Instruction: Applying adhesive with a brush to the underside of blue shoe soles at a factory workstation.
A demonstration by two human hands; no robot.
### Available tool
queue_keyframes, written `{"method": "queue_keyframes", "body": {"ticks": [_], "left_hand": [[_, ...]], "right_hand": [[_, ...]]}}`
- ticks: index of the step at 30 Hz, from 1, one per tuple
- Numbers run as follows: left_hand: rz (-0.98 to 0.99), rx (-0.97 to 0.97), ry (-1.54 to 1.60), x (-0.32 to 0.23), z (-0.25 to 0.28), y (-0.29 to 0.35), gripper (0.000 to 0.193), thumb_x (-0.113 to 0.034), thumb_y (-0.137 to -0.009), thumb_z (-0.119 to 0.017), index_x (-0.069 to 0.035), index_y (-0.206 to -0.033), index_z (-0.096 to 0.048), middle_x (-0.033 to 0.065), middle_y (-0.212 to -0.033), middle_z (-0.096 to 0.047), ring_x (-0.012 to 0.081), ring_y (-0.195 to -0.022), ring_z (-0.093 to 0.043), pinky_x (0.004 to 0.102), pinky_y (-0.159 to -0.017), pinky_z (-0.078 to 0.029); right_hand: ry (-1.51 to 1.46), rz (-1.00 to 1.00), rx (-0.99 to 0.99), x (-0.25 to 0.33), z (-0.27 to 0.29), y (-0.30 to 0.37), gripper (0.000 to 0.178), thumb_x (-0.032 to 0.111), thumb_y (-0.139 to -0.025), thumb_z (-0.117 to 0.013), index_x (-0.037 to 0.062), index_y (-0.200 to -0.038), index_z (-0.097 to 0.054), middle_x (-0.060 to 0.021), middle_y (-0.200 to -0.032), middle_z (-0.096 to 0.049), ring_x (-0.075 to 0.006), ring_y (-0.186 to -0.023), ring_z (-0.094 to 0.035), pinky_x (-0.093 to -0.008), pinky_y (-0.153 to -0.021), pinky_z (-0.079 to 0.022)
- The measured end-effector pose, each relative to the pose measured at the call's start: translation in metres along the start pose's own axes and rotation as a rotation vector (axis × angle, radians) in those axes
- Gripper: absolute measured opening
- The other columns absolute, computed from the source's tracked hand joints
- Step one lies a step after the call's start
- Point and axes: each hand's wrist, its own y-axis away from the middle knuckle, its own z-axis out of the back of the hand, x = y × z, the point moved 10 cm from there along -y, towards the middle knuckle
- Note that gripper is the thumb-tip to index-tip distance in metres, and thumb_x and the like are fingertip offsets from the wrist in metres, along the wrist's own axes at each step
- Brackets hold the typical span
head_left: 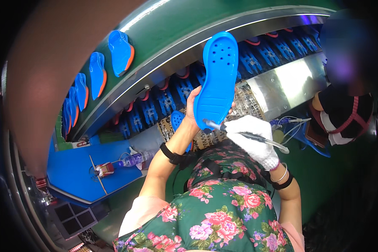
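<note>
A blue foam shoe sole (217, 84) with small round holes at its toe end stands tilted up before me. My bare left hand (193, 104) is closed around its heel half, thumb on the left side and fingertips showing at the right edge. My right hand (253, 136), in a white knit glove, grips a slim dark pen-like brush (251, 136) with a pale tube at its rear. The brush's tip touches or nearly touches the heel end of the sole. Another blue holed sole (177, 119) is partly hidden behind my left forearm.
Several blue soles with orange edges (98, 75) lie on the green conveyor (172, 31) at the upper left. A metal rack with blue pieces (150, 110) runs below it. A blue board (80, 172) holds a purple-labelled bottle (131, 159). Another person (344, 113) is at right.
</note>
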Motion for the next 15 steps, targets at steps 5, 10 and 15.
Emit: {"method": "queue_keyframes", "body": {"ticks": [5,10,15], "left_hand": [[-0.125,0.023,-0.065,-0.030,-0.040,0.019,0.116,-0.076,-0.084,-0.062,-0.003,-0.161,-0.017,0.0288,-0.157,-0.034,0.0515,-0.122,-0.055,0.0613,-0.100,-0.052],[-0.269,0.332,-0.349,-0.102,-0.113,0.037,0.129,-0.072,-0.075,-0.077,-0.003,-0.162,-0.011,0.0326,-0.160,-0.023,0.0574,-0.127,-0.050,0.0625,-0.100,-0.053],[-0.412,0.216,0.001,-0.198,-0.105,0.012,0.109,-0.067,-0.085,-0.070,-0.008,-0.161,-0.019,0.0296,-0.162,-0.020,0.0543,-0.135,-0.039,0.0592,-0.105,-0.050]], "right_hand": [[-0.751,-0.210,0.011,-0.027,0.004,0.018,0.017,-0.007,-0.078,-0.077,-0.0060,-0.095,-0.076,-0.0178,-0.098,-0.076,-0.0207,-0.083,-0.073,-0.0311,-0.079,-0.059],[-0.802,-0.303,-0.289,-0.079,0.037,0.038,0.020,-0.007,-0.079,-0.070,-0.0052,-0.098,-0.075,-0.0186,-0.099,-0.076,-0.0127,-0.073,-0.066,-0.0245,-0.067,-0.052],[-0.721,-0.380,-0.330,-0.101,0.015,0.043,0.022,-0.004,-0.083,-0.071,-0.0034,-0.105,-0.076,-0.0136,-0.100,-0.077,-0.0103,-0.074,-0.065,-0.0234,-0.067,-0.050]]}}
